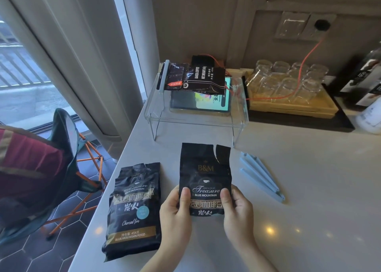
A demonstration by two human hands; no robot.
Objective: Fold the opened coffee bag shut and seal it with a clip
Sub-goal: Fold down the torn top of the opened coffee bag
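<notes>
A black coffee bag [205, 166] with a torn, open top stands upright at the middle of the white counter. My left hand [175, 214] grips its lower left side, thumb on the front. My right hand [237, 212] grips its lower right side the same way. Light blue sealing clips [260, 175] lie on the counter to the right of the bag, apart from both hands.
A second black coffee bag [134, 209] lies to the left near the counter edge. Behind stands a clear acrylic shelf [198, 119] bearing a clipped bag [191, 78], over a tablet [200, 102]. A tray of glasses [288, 88] sits back right. A folding chair [51, 168] stands at left.
</notes>
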